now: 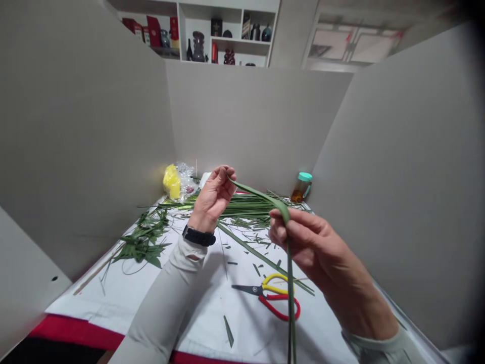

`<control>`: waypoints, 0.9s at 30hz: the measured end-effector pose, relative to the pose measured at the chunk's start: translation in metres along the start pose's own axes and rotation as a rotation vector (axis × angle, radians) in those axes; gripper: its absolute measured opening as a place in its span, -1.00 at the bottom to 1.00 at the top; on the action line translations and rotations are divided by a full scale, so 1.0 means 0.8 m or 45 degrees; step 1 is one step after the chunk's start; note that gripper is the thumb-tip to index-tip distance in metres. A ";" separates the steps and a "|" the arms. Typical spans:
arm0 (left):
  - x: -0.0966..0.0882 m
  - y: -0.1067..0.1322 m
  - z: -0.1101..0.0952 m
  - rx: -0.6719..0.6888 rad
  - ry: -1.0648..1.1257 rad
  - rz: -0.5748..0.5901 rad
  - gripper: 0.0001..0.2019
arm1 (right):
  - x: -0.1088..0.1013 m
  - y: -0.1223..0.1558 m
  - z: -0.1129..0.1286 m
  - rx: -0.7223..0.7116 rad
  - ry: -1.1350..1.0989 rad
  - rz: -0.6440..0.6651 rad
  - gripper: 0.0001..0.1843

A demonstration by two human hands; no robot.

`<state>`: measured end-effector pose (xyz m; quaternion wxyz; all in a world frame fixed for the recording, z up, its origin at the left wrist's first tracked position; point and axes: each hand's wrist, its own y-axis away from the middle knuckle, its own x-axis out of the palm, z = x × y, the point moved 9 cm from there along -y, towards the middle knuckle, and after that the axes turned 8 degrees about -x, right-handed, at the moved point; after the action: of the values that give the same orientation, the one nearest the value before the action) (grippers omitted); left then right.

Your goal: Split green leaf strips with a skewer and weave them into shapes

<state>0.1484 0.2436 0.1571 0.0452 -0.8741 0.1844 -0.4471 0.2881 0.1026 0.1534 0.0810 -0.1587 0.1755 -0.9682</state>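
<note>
My left hand [214, 194] pinches one end of a long, narrow green leaf strip [261, 195] at the fingertips. The strip arcs across to my right hand [303, 242], bends over its fingers and hangs down past the bottom of the view. Its lower length [291, 303] passes in front of a pair of scissors [267, 296] with yellow and red handles, which lie open on white paper [113, 303]. Neither hand touches the scissors. Behind my hands lies a bundle of long green leaves [246, 210].
Leafy green stems [144, 240] lie at the left, with small leaf cuttings scattered across the paper. At the back stand a yellow item in clear plastic [172, 182] and a teal-lidded jar [302, 187]. Grey partitions [257, 121] surround the table, with shelves beyond.
</note>
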 end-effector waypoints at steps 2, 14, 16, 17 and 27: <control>-0.003 -0.003 0.013 -0.015 -0.088 0.041 -0.88 | -0.006 0.000 0.018 -0.069 0.032 -0.028 -0.81; 0.040 0.046 0.064 -0.035 -0.757 0.309 -0.89 | -0.042 -0.005 0.102 -0.461 0.372 -0.220 -0.79; 0.047 0.060 0.073 -0.022 -0.871 0.330 -0.89 | -0.050 -0.009 0.104 -0.495 0.453 -0.261 -0.76; 0.048 0.066 0.078 -0.035 -0.898 0.328 -0.89 | -0.055 -0.012 0.103 -0.501 0.495 -0.279 -0.77; 0.055 0.101 0.127 -0.317 -0.763 0.330 -0.84 | -0.093 -0.036 0.077 -0.543 0.518 -0.365 -0.82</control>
<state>0.2297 0.1443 0.1106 0.0467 -0.9346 0.3256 -0.1350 0.3757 0.1259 0.1978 -0.1278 0.0014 0.3629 -0.9230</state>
